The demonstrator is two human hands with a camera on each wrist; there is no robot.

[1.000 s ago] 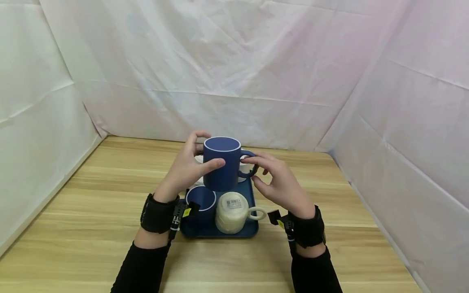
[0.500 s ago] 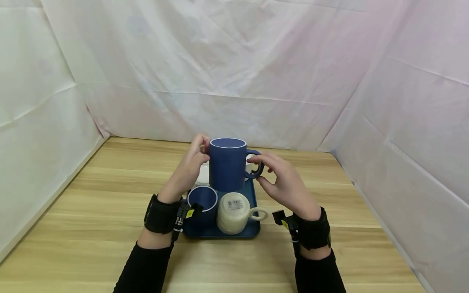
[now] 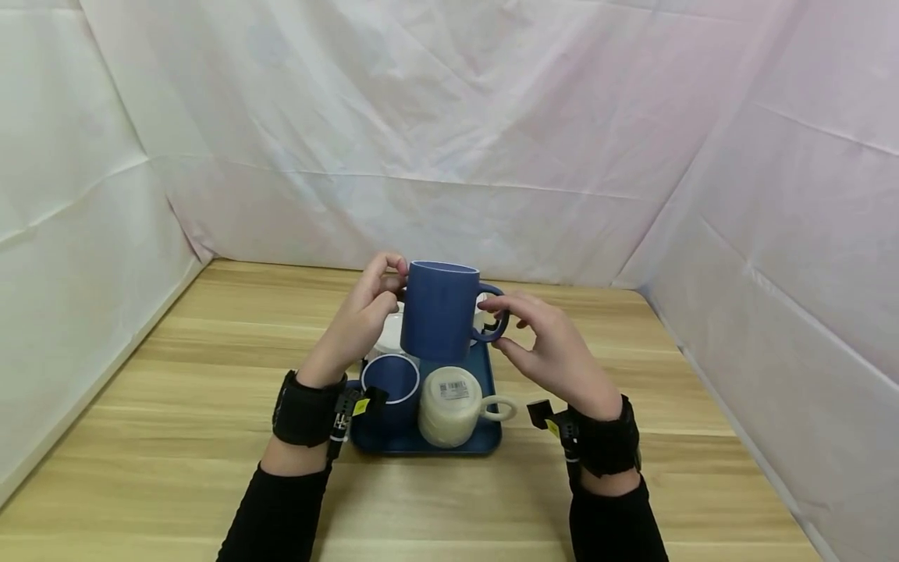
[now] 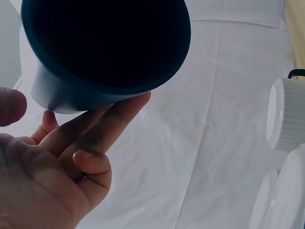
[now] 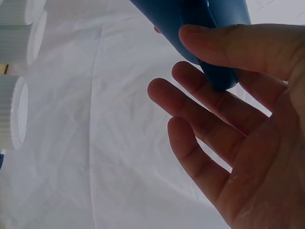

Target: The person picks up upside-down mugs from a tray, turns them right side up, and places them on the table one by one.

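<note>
Blue tray [image 3: 485, 446] on wooden table [image 3: 175, 406] holds an upright blue mug [image 3: 390, 386] beside an overturned cream mug [image 3: 453, 406].

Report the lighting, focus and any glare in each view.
Head view: even, soft light, sharp throughout, faint shadows under the tray. Left wrist view: the blue mug is backlit, its underside near black; the left hand is soft-focused. Right wrist view: the right hand is close and slightly blurred against the bright cloth.

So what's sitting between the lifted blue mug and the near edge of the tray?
In the head view, two mugs: an upright blue one and an upside-down cream one, below the lifted blue mug on the tray.
</note>
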